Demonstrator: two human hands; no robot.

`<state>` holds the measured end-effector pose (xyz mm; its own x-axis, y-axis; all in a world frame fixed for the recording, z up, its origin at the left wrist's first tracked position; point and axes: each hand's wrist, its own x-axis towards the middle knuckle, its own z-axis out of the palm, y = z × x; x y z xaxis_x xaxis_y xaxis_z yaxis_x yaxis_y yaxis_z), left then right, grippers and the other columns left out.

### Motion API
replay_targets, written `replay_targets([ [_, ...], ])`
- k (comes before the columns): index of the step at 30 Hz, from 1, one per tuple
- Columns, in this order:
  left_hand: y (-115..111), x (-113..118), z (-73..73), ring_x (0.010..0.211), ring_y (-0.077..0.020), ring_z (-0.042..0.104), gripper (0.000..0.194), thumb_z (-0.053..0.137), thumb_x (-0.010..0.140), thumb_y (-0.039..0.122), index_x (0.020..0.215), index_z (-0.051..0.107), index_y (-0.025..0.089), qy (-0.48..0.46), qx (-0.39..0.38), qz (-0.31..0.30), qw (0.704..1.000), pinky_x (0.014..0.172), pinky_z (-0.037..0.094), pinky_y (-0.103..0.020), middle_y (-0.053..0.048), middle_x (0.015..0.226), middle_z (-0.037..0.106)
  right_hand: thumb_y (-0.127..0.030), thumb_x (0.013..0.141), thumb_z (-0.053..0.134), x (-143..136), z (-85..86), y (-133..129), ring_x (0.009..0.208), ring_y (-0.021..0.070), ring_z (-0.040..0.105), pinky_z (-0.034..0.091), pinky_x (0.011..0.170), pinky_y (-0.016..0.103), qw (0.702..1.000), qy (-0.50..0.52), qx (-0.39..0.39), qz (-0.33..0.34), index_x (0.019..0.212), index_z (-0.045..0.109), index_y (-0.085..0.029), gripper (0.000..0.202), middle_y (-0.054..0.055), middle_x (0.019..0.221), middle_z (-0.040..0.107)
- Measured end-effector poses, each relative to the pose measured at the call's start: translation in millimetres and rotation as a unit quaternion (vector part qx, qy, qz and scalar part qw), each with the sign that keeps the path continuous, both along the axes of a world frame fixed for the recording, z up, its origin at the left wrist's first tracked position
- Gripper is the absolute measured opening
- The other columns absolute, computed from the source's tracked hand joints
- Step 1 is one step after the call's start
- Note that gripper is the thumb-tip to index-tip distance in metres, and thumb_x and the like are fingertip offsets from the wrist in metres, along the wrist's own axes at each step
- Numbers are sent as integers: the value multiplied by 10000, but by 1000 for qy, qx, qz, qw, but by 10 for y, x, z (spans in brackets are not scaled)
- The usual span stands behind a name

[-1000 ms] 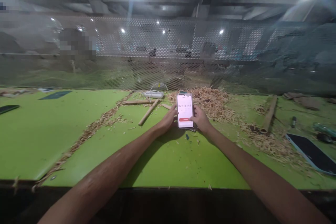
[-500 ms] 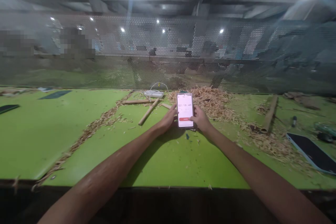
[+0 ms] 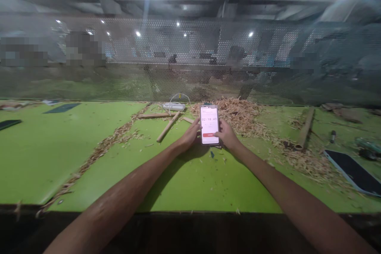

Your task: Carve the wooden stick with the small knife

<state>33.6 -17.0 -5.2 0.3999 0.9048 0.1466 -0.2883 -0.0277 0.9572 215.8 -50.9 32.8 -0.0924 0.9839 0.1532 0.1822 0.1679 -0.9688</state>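
Note:
A smartphone with a lit white screen is held upright between my hands, above the green table. Its screen reads 02:18:49, with a red button below. My left hand is closed on the phone's left edge. On the right edge, my right hand grips it too, its thumb at the red button. Fingers behind the phone are hidden. Just left of my left hand lie two wooden sticks, one of them a pale stick lying at a slant. A small dark scrap lies below the phone.
Wood shavings are heaped behind the phone and trail rightward. A white power strip with a cable lies at the back. To the right are a bamboo tube and another phone. A mesh screen stands along the far edge.
Both hands and the phone hold nearly the same position, and the time on the screen reads the same. The view has shifted very slightly.

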Motion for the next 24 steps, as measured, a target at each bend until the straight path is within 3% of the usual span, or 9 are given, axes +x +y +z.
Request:
replay_targets([
  [3, 28, -14, -32, 1062, -271, 760, 611, 517, 1055, 276, 1644, 356, 261, -3, 4, -4, 1000, 852, 673, -408, -171, 1367, 703, -33, 815, 644, 13, 15, -18, 1089, 307, 730, 695, 800, 438, 1000, 3, 14, -5, 1556, 452, -252, 797, 157, 1341, 691],
  [6, 58, -32, -63, 1067, -276, 762, 592, 551, 1051, 293, 1623, 401, 261, -14, -1, -11, 1000, 853, 672, -408, -169, 1337, 720, -47, 810, 635, 32, 24, -25, 1080, 311, 727, 696, 711, 395, 999, 11, 41, -2, 1661, 265, -387, 989, 129, 1448, 620],
  [8, 62, -39, -70, 1056, -274, 766, 581, 547, 1052, 285, 1618, 416, 267, -15, -4, -15, 1000, 844, 674, -408, -166, 1310, 731, -54, 798, 633, 41, 25, -24, 1068, 305, 727, 692, 673, 377, 999, 5, 46, 7, 1656, 265, -426, 1005, 117, 1488, 589],
  [12, 36, -39, -57, 1040, -271, 769, 587, 526, 1059, 282, 1632, 400, 283, 4, 2, -8, 1000, 829, 674, -401, -161, 1309, 731, -65, 795, 621, 41, 32, -20, 1033, 296, 730, 689, 677, 385, 999, -17, 33, 22, 1651, 337, -362, 949, 144, 1447, 627],
  [17, -2, -29, -25, 1068, -275, 755, 608, 525, 1055, 260, 1646, 378, 270, -4, 6, -5, 1000, 853, 670, -401, -170, 1341, 713, -59, 773, 631, 29, 77, -35, 1067, 301, 727, 680, 646, 348, 999, -7, 39, 8, 1718, 171, -424, 1112, 116, 1588, 527],
  [24, -37, -14, 23, 1080, -258, 750, 555, 488, 1068, 266, 1618, 415, 276, 13, -3, 4, 1000, 882, 663, -392, -152, 1333, 719, -31, 777, 612, -2, 122, -78, 1102, 302, 722, 665, 677, 316, 999, 17, 43, 2, 1723, 151, -406, 1118, 128, 1578, 526],
])
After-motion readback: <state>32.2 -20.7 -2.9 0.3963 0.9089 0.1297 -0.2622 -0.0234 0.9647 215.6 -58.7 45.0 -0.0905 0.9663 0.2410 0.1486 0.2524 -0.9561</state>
